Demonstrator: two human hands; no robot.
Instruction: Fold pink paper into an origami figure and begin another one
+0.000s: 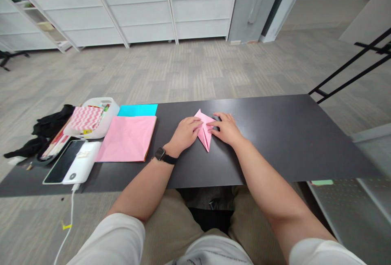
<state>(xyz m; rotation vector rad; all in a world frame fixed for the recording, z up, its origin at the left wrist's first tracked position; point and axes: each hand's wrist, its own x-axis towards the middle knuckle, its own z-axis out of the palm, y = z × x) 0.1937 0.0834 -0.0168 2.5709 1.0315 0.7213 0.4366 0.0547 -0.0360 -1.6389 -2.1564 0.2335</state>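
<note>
A piece of pink origami paper (pixel 205 136), folded into a kite-like shape with pointed ends, lies on the dark table between my hands. My left hand (pixel 187 131) holds its left side, fingers close together and the tips on the folds. From the right, my right hand (pixel 226 128) presses the paper with thumb and fingertips, while its upper finger reaches past the edge. A lengthwise crease shows on the lower point. Fingertips cover part of the middle. On my left wrist is a black watch (pixel 160 153).
Left of my hands lies a stack of pink paper (pixel 130 138), with a blue sheet (pixel 138 110) behind it. Further left are a white basket (pixel 110 114), a phone (pixel 65 163), a white power bank (pixel 82 163) with a cable, and black cloth (pixel 53 122). The table (pixel 284 134) extends right.
</note>
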